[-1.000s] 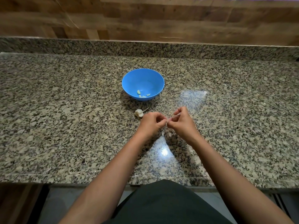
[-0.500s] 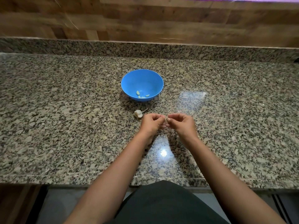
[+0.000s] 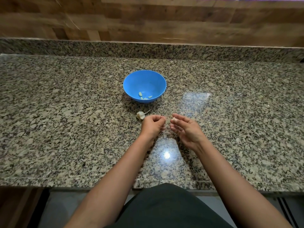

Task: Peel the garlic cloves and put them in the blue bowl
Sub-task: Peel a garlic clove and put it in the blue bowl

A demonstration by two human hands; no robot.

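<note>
Mid-peel: right hand (image 3: 185,127) pinches clove (image 3: 174,119); left hand (image 3: 153,124) curled, contents unclear. Next, likely: finish peeling, drop clove into blue bowl (image 3: 131,86) at 11 o'clock.

cam=head, worn by me | faces forward and down | wide-angle, close over the worktop (image 3: 65,137) | reaches the wooden wall (image 3: 148,18) behind
</note>
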